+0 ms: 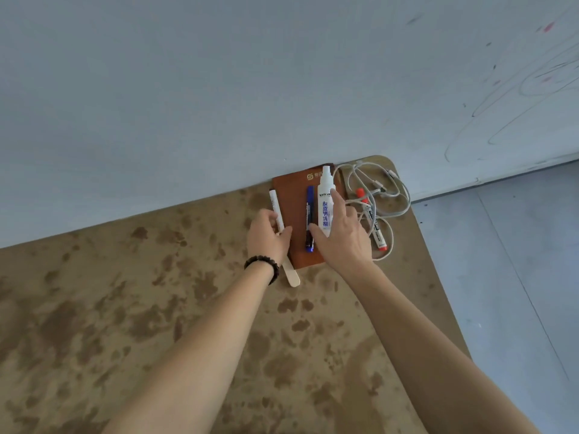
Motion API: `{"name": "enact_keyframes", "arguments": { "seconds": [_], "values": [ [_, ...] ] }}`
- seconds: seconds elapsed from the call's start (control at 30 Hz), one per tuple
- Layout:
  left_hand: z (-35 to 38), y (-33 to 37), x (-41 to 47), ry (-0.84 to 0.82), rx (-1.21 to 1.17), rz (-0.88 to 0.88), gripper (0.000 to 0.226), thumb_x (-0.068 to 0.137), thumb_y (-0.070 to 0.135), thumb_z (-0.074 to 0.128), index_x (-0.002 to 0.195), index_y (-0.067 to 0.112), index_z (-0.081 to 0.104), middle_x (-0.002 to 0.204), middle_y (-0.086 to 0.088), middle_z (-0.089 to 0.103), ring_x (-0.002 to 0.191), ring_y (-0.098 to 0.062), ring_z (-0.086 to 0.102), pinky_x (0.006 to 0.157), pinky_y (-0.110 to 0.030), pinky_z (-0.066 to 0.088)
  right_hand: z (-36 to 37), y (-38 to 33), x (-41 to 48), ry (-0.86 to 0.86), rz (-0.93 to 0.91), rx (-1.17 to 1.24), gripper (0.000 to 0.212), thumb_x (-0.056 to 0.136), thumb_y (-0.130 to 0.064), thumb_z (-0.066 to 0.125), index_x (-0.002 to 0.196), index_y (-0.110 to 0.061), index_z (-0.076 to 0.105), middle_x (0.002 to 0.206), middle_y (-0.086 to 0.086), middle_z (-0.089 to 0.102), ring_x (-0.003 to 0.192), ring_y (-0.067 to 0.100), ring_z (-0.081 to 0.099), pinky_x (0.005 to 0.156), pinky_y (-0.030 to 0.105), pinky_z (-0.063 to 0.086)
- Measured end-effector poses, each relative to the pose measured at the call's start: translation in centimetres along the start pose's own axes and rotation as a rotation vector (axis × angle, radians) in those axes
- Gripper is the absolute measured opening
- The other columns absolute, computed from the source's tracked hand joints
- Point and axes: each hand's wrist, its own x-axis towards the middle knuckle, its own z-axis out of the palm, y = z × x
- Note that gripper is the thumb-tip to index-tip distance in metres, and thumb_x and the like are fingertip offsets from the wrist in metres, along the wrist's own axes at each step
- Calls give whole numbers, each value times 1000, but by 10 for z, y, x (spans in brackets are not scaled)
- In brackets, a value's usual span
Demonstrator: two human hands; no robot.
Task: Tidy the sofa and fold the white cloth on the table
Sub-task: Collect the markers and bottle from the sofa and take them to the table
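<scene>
A brown notebook (294, 198) lies on the mottled brown table (125, 308) against the wall. On the notebook lie a blue pen (309, 202) and a white spray bottle (325, 189). My left hand (268, 236) pinches a white pen (275, 205) at the notebook's left edge. My right hand (341, 233) lies over the spray bottle, fingers fairly straight and touching it. No white cloth or sofa is in view.
A coiled white cable (385, 192) and a red marker (374, 227) lie right of the notebook. A wooden stick (292, 277) pokes out below my left hand. The table's rounded corner (394, 166) meets the pale wall (250, 89); grey floor (517, 261) is to the right.
</scene>
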Motion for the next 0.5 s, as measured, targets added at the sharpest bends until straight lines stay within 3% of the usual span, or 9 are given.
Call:
{"name": "enact_keyframes", "arguments": {
  "seconds": [0.13,0.27,0.33,0.43,0.5],
  "values": [
    [14,-15,-12,28,176,141,24,91,16,59,115,15,64,112,-1,54,96,-18,59,74,-21,42,13,12,-4,-84,-88,-66,65,100,-38,50,155,-32,18,136,5,44,100,25,59,74,39,55],
    [13,-30,-19,40,271,353,30,95,9,52,123,9,63,126,-4,55,111,-22,50,92,-31,46,23,13,-8,-34,-188,-84,57,103,-39,38,156,-29,22,124,7,55,102,29,54,77,42,53],
    [11,-31,-14,31,291,370,29,94,7,51,120,12,63,135,-2,52,110,-23,48,94,-30,42,26,12,-8,-41,-228,-108,55,103,-38,36,156,-29,24,119,8,56,100,29,52,75,41,51],
    [9,-26,-5,-4,299,358,23,92,6,49,109,13,62,128,-1,57,101,-29,50,86,-30,41,27,8,-3,-72,-233,-182,55,103,-45,35,155,-32,22,119,10,52,100,29,52,74,41,52],
    [8,-22,-1,-45,300,338,23,92,8,49,111,13,62,127,-2,56,103,-31,49,89,-35,43,26,5,-1,-115,-221,-209,56,103,-48,34,155,-36,19,122,10,48,103,28,50,79,42,52]
  ]
}}
